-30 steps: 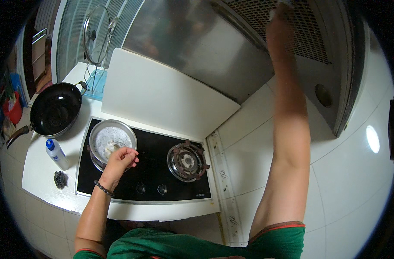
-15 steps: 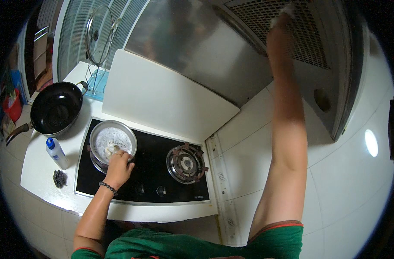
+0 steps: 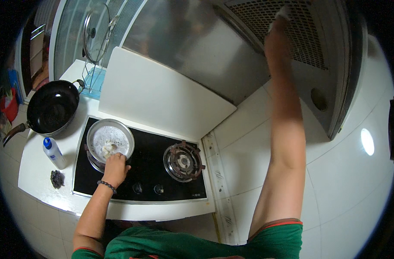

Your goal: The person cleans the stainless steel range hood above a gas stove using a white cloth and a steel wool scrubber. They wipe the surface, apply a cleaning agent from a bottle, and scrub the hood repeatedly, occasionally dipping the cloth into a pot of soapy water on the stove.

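My left hand [image 3: 115,169] grips the near rim of a metal pot [image 3: 131,135], fingers over the edge and thumb outside. The pot stands on the left burner, and foamy whitish water fills it. A crumpled white cloth [image 3: 108,150] lies in the foam just beyond my fingertips. High at the upper right, my right hand [image 3: 278,38] reaches up to the mesh filter [image 3: 307,47] of the range hood. Bits of a white cloth [image 3: 284,12] stick out from that hand, which is closed round it; the fingers are partly hidden and blurred.
Left of the black hob [image 3: 149,172] stand a dark wok [image 3: 54,108], a white bottle [image 3: 55,154] with a blue cap, and a dark scouring pad [image 3: 57,178]. A glass lid [image 3: 93,34] leans in a rack behind. A white board [image 3: 162,90] stands behind the burners.
The whole view has shifted slightly. My right hand has moved a little over the mesh filter with the cloth. My left hand stays at the pot's rim.
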The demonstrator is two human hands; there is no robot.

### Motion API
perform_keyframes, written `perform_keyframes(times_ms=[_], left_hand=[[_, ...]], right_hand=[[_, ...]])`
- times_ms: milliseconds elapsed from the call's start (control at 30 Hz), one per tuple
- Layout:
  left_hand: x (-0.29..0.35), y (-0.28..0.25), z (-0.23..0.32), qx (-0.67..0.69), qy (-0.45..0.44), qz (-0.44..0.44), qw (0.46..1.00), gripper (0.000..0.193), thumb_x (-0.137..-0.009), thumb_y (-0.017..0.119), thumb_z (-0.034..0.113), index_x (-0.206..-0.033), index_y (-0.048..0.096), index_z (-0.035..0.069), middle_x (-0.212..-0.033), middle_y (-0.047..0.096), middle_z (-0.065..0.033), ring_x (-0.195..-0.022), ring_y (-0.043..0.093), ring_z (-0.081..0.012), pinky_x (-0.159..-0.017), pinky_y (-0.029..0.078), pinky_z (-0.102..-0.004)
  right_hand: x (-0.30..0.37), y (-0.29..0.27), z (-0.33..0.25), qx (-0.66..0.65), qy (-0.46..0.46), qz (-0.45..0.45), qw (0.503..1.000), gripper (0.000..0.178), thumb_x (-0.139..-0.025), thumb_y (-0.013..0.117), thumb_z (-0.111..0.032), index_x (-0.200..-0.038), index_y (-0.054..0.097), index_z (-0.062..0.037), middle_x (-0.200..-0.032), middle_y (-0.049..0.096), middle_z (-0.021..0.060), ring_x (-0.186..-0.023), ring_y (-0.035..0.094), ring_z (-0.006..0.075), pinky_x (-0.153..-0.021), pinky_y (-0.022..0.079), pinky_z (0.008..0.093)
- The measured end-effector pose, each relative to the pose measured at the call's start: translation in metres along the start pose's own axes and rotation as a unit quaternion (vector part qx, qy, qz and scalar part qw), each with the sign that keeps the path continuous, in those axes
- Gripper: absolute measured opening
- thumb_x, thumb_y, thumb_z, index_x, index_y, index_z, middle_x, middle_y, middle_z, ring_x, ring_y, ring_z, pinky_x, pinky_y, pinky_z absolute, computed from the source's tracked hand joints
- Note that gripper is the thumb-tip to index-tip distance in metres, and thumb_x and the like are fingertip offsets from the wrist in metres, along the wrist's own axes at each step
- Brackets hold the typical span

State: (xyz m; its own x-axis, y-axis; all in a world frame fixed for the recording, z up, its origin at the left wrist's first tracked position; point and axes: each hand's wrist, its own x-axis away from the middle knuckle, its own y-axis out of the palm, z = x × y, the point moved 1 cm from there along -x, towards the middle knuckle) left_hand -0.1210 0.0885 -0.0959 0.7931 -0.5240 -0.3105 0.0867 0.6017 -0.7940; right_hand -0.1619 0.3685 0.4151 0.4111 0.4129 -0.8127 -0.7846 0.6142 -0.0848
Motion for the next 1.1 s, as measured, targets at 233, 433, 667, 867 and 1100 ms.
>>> perform_keyframes(times_ms=[233,433,667,867,1100], left_hand=[[-0.007,0.002,-0.007,0.040,-0.044,-0.008,0.998,0.016,-0.076,0.066,0.013,-0.084,0.059,0.000,-0.086,0.060,-0.0192,-0.080,0.058,-0.0374,-0.074,0.046,-0.0452],[-0.009,0.008,-0.009,0.030,-0.024,-0.002,0.999,0.013,-0.077,0.063,0.010,-0.084,0.058,0.000,-0.082,0.060,-0.0182,-0.080,0.058,-0.0365,-0.072,0.045,-0.0455],[-0.007,0.006,-0.010,0.043,-0.041,0.013,0.998,0.011,-0.078,0.062,0.009,-0.084,0.059,0.002,-0.083,0.060,-0.0180,-0.081,0.056,-0.0371,-0.072,0.045,-0.0463],[-0.009,0.009,-0.011,0.043,-0.032,0.011,0.999,0.010,-0.077,0.062,0.009,-0.084,0.059,0.002,-0.082,0.060,-0.0181,-0.079,0.057,-0.0374,-0.071,0.045,-0.0464],[-0.007,0.009,-0.012,0.040,-0.037,0.022,0.998,0.010,-0.076,0.063,0.009,-0.082,0.058,0.002,-0.080,0.060,-0.0176,-0.079,0.057,-0.0361,-0.070,0.045,-0.0458]], right_hand=[[-0.016,-0.020,0.014,0.079,-0.052,-0.050,0.994,0.030,-0.091,0.048,-0.007,-0.119,0.044,0.0010,-0.110,0.055,0.0249,-0.071,0.064,0.0350,-0.059,0.054,0.0439],[0.024,-0.014,0.028,0.122,-0.061,-0.036,0.990,0.036,-0.093,0.044,-0.008,-0.127,0.039,0.0034,-0.107,0.059,0.0226,-0.078,0.065,0.0305,-0.061,0.055,0.0389],[-0.018,-0.042,0.022,0.119,-0.081,0.013,0.990,0.030,-0.091,0.048,-0.008,-0.119,0.048,0.0017,-0.097,0.063,0.0220,-0.080,0.067,0.0327,-0.064,0.058,0.0383],[0.019,-0.032,0.050,0.127,-0.050,-0.008,0.991,0.028,-0.091,0.048,-0.006,-0.118,0.048,0.0019,-0.100,0.062,0.0221,-0.079,0.066,0.0316,-0.063,0.057,0.0383],[-0.006,-0.040,0.039,0.039,-0.030,-0.026,0.998,0.036,-0.088,0.050,0.000,-0.124,0.043,0.0039,-0.110,0.058,0.0225,-0.088,0.064,0.0308,-0.071,0.055,0.0371]])
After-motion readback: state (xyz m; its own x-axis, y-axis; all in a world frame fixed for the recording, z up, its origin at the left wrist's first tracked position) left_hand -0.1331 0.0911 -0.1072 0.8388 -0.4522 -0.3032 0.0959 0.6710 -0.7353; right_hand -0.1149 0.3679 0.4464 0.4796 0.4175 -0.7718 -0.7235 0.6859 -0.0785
